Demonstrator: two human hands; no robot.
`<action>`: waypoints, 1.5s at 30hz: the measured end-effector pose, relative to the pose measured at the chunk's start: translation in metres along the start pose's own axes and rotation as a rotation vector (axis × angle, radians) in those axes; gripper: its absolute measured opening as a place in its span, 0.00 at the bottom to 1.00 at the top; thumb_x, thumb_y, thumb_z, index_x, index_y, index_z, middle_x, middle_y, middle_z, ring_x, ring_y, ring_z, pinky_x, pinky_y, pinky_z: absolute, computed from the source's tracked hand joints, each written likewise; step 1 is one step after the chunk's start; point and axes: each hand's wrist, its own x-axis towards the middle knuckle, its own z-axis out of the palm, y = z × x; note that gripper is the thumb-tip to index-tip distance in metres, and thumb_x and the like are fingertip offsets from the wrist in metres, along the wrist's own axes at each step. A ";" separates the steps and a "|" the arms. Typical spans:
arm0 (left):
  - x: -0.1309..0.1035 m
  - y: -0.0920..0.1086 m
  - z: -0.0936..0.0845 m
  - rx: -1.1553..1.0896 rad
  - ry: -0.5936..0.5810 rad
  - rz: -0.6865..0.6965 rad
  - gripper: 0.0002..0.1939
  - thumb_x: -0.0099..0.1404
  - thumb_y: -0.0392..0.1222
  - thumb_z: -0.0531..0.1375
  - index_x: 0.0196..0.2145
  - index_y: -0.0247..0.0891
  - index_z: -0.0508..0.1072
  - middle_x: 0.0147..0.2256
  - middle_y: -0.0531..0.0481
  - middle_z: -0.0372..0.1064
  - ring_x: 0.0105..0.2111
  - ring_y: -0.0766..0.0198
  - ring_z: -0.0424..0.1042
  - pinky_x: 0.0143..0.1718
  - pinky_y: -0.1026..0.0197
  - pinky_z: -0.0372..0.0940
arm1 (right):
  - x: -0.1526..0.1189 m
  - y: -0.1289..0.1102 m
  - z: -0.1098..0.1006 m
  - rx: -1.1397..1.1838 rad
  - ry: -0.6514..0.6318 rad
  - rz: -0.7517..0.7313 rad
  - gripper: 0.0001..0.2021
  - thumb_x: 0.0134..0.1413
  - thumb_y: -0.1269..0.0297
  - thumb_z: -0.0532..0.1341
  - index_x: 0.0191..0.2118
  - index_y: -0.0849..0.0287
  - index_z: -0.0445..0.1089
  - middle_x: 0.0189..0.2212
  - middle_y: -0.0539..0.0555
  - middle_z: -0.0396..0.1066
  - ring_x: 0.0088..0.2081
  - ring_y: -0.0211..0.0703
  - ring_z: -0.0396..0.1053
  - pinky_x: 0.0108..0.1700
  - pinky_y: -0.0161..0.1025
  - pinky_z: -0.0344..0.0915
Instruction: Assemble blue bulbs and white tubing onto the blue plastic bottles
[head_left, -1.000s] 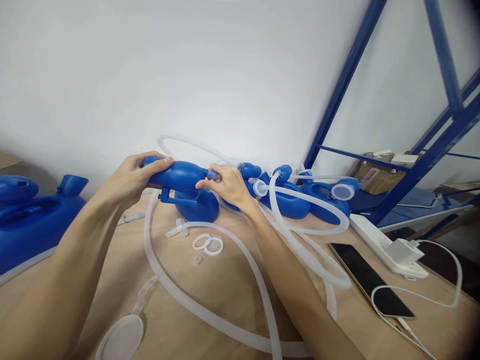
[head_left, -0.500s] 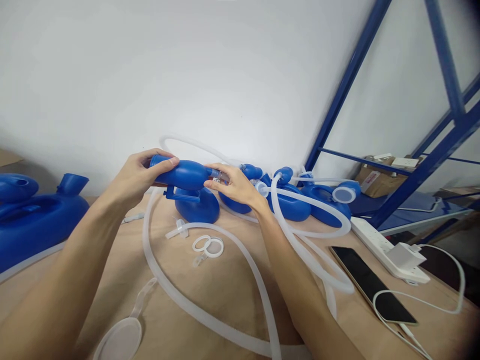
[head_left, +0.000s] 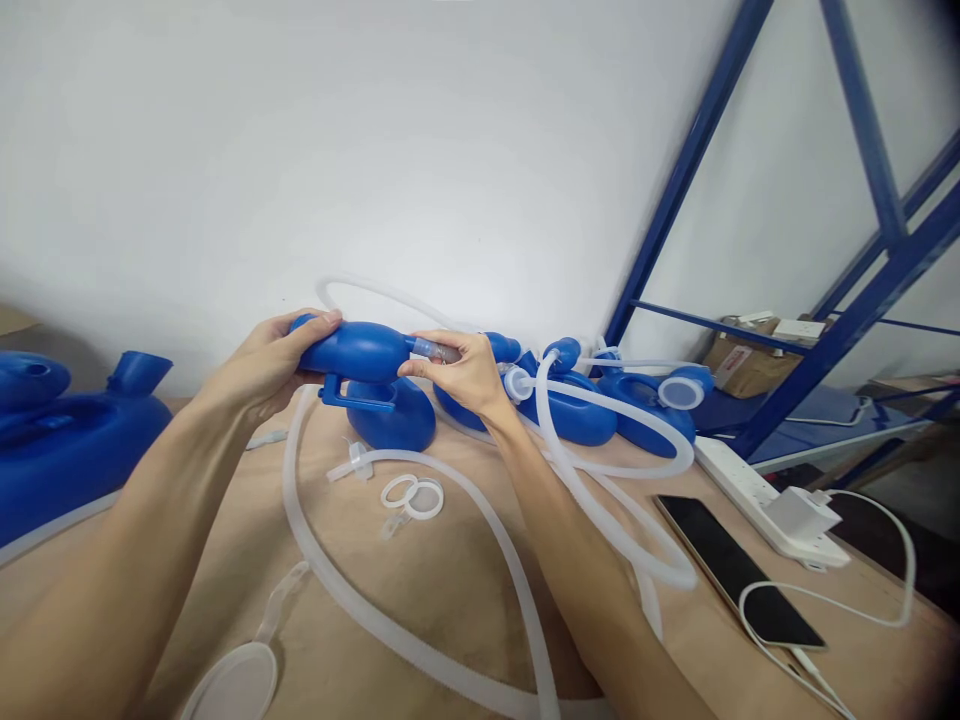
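My left hand [head_left: 276, 360] wraps around the wide left end of a blue bulb-shaped plastic piece [head_left: 360, 350], held level above the table. A thin blue bracket [head_left: 356, 398] hangs under this piece. At its narrow right end sits a clear tubular connector [head_left: 431, 350], pinched between the thumb and fingers of my right hand [head_left: 461, 370]. My right fingers hide how far the connector goes on. Just below and behind stands a rounded blue bottle [head_left: 394, 415]. A translucent hose [head_left: 330, 575] curves over the table beneath my hands.
Several blue bottles [head_left: 574, 410] with coiled hoses stand along the wall at right. A large blue container [head_left: 82, 440] is at left. White rings [head_left: 412, 495] and a round translucent cap [head_left: 232, 685] lie in front. A phone [head_left: 739, 565] and power strip [head_left: 765, 500] lie right, near blue shelving [head_left: 697, 170].
The view has shifted slightly. My right hand's grip on the connector has altered a little, and more of the clear connector now shows by the blue piece's narrow end.
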 end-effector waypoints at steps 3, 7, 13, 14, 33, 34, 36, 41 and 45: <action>0.000 0.000 0.004 -0.017 0.025 0.003 0.26 0.51 0.57 0.76 0.37 0.36 0.78 0.37 0.46 0.75 0.35 0.61 0.75 0.27 0.65 0.75 | 0.000 0.002 -0.001 -0.051 0.033 -0.014 0.25 0.38 0.47 0.79 0.39 0.61 0.85 0.32 0.53 0.81 0.35 0.44 0.77 0.39 0.38 0.72; -0.002 0.000 0.013 -0.054 0.052 0.011 0.24 0.50 0.54 0.76 0.36 0.34 0.77 0.36 0.47 0.73 0.34 0.61 0.74 0.26 0.63 0.75 | 0.003 0.010 -0.005 -0.163 0.105 -0.018 0.23 0.39 0.46 0.78 0.36 0.60 0.84 0.22 0.47 0.72 0.25 0.36 0.67 0.29 0.35 0.63; 0.005 -0.005 0.001 0.056 0.232 0.171 0.22 0.55 0.57 0.73 0.34 0.36 0.74 0.35 0.49 0.71 0.37 0.59 0.74 0.34 0.53 0.79 | 0.005 0.031 -0.031 -0.412 0.041 0.032 0.20 0.50 0.44 0.73 0.33 0.60 0.81 0.24 0.47 0.72 0.26 0.35 0.66 0.32 0.35 0.61; 0.008 -0.007 -0.004 0.145 0.258 0.205 0.22 0.56 0.56 0.73 0.37 0.36 0.75 0.37 0.49 0.72 0.38 0.58 0.75 0.36 0.53 0.80 | 0.004 0.035 -0.033 -0.454 -0.115 0.055 0.20 0.52 0.45 0.72 0.37 0.59 0.81 0.27 0.47 0.75 0.28 0.37 0.69 0.34 0.35 0.63; 0.037 -0.119 0.033 0.381 -0.014 0.014 0.46 0.69 0.63 0.57 0.73 0.44 0.40 0.73 0.34 0.49 0.68 0.48 0.62 0.66 0.48 0.62 | -0.025 0.090 0.028 -0.664 -0.338 0.440 0.35 0.55 0.32 0.65 0.60 0.51 0.74 0.60 0.58 0.76 0.63 0.61 0.71 0.61 0.49 0.67; 0.038 -0.107 0.028 0.445 -0.036 -0.016 0.49 0.68 0.64 0.56 0.74 0.43 0.37 0.73 0.33 0.49 0.69 0.47 0.61 0.67 0.48 0.61 | -0.025 0.088 0.027 -0.670 -0.350 0.439 0.35 0.56 0.32 0.64 0.60 0.51 0.74 0.59 0.58 0.77 0.62 0.62 0.72 0.60 0.49 0.68; 0.037 -0.078 0.008 0.627 -0.130 -0.096 0.52 0.65 0.68 0.57 0.75 0.40 0.40 0.71 0.32 0.55 0.67 0.44 0.64 0.65 0.46 0.63 | -0.025 0.086 0.026 -0.684 -0.369 0.424 0.33 0.57 0.33 0.63 0.60 0.50 0.74 0.55 0.57 0.79 0.59 0.63 0.74 0.56 0.49 0.70; -0.015 -0.033 -0.057 1.309 -0.705 -0.356 0.39 0.47 0.72 0.67 0.51 0.47 0.79 0.53 0.41 0.77 0.50 0.38 0.77 0.50 0.46 0.72 | -0.025 0.085 0.025 -0.716 -0.362 0.425 0.35 0.55 0.29 0.62 0.60 0.48 0.74 0.54 0.58 0.80 0.57 0.64 0.75 0.53 0.49 0.70; -0.090 -0.074 -0.072 1.338 -0.910 -0.263 0.33 0.31 0.57 0.75 0.38 0.45 0.82 0.33 0.44 0.78 0.34 0.42 0.78 0.33 0.51 0.69 | -0.025 0.085 0.025 -0.714 -0.375 0.411 0.37 0.55 0.28 0.62 0.60 0.50 0.75 0.55 0.62 0.79 0.59 0.70 0.74 0.55 0.56 0.70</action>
